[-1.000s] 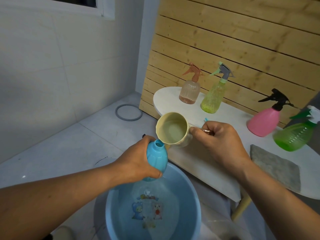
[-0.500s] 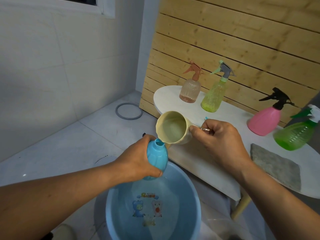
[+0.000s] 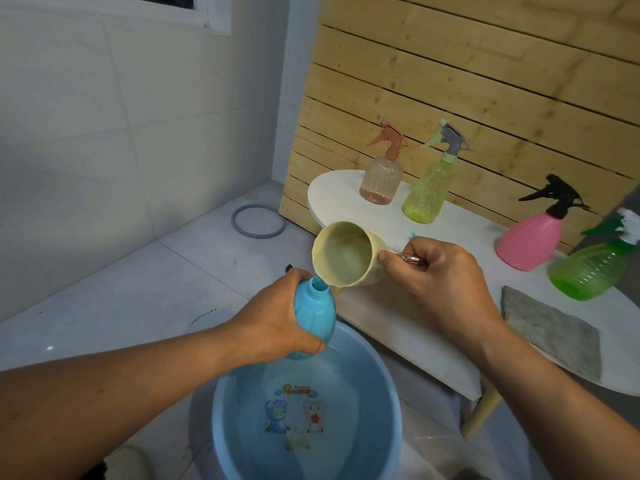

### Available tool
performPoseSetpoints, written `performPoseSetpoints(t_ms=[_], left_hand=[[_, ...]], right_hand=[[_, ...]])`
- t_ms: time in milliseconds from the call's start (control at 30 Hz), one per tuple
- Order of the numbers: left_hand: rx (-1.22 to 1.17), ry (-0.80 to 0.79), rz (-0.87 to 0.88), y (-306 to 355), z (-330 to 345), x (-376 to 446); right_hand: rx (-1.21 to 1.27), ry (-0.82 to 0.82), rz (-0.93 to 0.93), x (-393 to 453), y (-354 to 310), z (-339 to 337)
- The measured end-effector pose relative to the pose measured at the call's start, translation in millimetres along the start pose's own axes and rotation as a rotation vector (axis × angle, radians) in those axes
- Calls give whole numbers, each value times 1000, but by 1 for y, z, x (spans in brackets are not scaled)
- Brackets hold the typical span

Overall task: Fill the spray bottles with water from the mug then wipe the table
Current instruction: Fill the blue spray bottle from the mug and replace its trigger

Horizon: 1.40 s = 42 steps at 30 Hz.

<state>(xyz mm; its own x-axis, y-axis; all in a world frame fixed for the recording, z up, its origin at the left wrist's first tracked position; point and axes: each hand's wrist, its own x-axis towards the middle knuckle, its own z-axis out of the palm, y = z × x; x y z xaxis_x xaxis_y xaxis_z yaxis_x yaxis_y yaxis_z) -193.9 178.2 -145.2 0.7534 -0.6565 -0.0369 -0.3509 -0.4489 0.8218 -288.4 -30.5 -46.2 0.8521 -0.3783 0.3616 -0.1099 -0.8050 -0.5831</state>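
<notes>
Now left hand (image 3: pixel 277 323) wraps round blue bottle (image 3: pixel 313 315), open neck up, held over basin (image 3: pixel 388 386); right hand (image 3: pixel 440 282) pinches handle of mug (image 3: pixel 346 254), mug tipped with its lip touching bottle mouth, water inside. Behind right hand on table (image 3: pixel 460 226): peach bottle (image 3: pixel 381 174), yellow bottle (image 3: pixel 427 187), pink bottle (image 3: pixel 531 237), green bottle (image 3: pixel 588 268). Cloth (image 3: pixel 550 332) just right of right wrist

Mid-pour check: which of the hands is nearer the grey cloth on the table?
Right. The right hand holds the mug's handle just left of the grey cloth. The left hand grips the blue bottle over the basin, farther left.
</notes>
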Motion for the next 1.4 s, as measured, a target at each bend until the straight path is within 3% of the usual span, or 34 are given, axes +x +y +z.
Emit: performPoseSetpoints(t_ms=[1400], left_hand=[[20,14,-7,-2,2,1]], right_hand=[[-78,11,-78,-6,-6,-1]])
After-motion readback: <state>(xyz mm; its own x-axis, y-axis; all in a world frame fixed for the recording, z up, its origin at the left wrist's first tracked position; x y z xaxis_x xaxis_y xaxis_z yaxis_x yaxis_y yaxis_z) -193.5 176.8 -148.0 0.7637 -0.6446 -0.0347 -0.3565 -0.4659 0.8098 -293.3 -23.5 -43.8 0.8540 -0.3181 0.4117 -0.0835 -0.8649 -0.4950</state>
